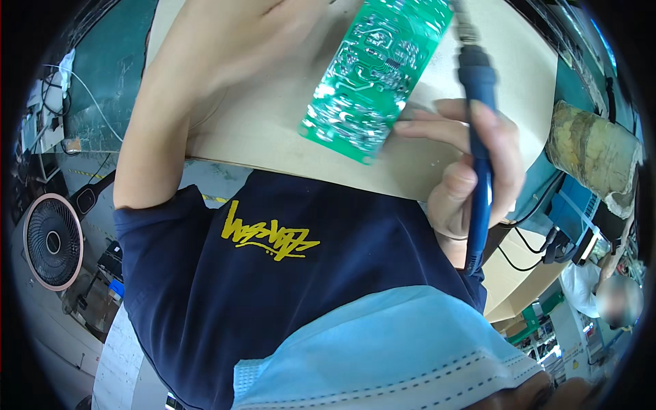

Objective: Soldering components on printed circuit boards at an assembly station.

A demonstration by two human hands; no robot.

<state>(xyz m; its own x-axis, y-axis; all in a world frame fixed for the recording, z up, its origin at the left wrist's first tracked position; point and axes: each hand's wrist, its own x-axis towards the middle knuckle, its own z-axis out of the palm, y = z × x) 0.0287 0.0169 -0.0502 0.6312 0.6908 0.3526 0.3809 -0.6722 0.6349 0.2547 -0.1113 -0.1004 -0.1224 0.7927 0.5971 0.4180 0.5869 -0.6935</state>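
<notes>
Green board (372, 82) over the tan surface (246, 137), about halfway between its left and right edges and slanting, low end close to the near edge, far end cut off at the top of the view. Lying flat or lifted a bit: hard to tell. Back side up, full of shiny silver dots and thin lines, with a small black chip (391, 63).

Just beside the board, toward the right edge of the surface: right hand (504, 150), closed around a blue iron (482, 167) like a fat pen. Metal end pointing away from the near edge, past the board's right side. Very tip out of view, so no telling about a touch. Fingertips right by the board's long side, maybe touching.

Toward the left edge: left hand (280, 20), blurry and cut off at the top. Impossible to tell open or closed, or holding anything.

Only a guess on progress: lots of shiny dots already there, so maybe a good part done. With iron in hand, probably not all finished. Dots left to do or fix: too small to see.

Past the right edge, a dirty tan roll (594, 150); past the left edge, a fan (53, 242). By the near edge, a dark shirt (294, 294).
</notes>
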